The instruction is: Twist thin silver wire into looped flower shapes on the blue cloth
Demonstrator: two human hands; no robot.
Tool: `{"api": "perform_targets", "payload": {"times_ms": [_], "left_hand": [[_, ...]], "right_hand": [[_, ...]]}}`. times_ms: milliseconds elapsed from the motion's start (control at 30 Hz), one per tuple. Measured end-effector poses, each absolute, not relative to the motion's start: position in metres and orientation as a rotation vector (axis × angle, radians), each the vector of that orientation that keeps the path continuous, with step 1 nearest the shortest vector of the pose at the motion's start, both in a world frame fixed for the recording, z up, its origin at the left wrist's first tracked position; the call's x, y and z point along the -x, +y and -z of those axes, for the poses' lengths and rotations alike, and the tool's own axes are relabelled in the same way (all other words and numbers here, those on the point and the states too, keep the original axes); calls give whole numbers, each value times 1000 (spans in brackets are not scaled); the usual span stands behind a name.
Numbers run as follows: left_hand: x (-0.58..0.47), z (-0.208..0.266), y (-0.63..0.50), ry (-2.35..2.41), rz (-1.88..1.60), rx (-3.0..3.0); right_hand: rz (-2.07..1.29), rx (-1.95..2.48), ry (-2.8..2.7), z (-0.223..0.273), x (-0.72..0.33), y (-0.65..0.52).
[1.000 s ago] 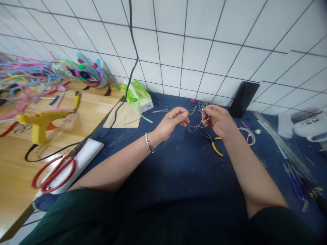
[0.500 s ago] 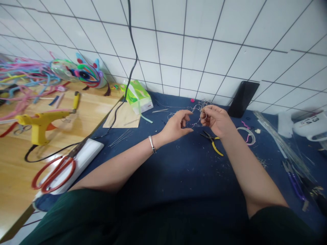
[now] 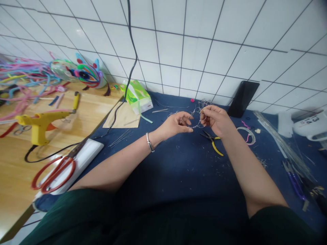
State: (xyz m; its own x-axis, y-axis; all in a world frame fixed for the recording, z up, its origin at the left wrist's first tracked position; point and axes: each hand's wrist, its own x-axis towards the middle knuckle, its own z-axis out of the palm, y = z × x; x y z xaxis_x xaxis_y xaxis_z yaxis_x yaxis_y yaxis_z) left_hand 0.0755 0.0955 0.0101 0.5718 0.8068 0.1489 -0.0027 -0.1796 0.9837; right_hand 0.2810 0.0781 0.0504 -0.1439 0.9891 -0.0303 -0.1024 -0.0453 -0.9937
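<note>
Thin silvery bent wire point(image 3: 196, 111) forms several loops between my hands, with tiny pinkish specks along it. My right hand point(image 3: 216, 119) is closed in a pinch on this wire at its right side. To the left of the loops is my left hand point(image 3: 178, 123), thumb and fingers apart in a loose curve; its fingertips are close to the wire, and whether they touch it I cannot tell. Below the right hand, yellow-handled pliers point(image 3: 217, 148) lie on the dark blue mat point(image 3: 166, 170). A tangle of wire point(image 3: 205, 102) sits just behind the hands.
A black phone point(image 3: 244, 98) leans on the tiled wall. Rightward lie a clear tape roll point(image 3: 252, 137), purple-handled pliers point(image 3: 296, 185) and a wire bundle point(image 3: 291, 153). Leftward are a tissue pack point(image 3: 140, 97), red-handled scissors point(image 3: 55, 175), a yellow glue gun point(image 3: 39, 126) and a hanging black cable point(image 3: 133, 64).
My left hand has shifted slightly left and its fingers have changed their bend. The wire loops have turned a little, while my right hand stays nearly in place.
</note>
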Motion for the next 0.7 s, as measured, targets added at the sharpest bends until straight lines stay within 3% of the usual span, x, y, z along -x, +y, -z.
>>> {"api": "perform_targets", "payload": {"times_ms": [367, 700], "left_hand": [[-74, -9, 101, 754, -910, -1517], [-73, -4, 101, 1092, -1074, -2022]], "right_hand": [[-1342, 1135, -1310, -41, -284, 82], [-1372, 1175, -1332, -34, -281, 84]]}}
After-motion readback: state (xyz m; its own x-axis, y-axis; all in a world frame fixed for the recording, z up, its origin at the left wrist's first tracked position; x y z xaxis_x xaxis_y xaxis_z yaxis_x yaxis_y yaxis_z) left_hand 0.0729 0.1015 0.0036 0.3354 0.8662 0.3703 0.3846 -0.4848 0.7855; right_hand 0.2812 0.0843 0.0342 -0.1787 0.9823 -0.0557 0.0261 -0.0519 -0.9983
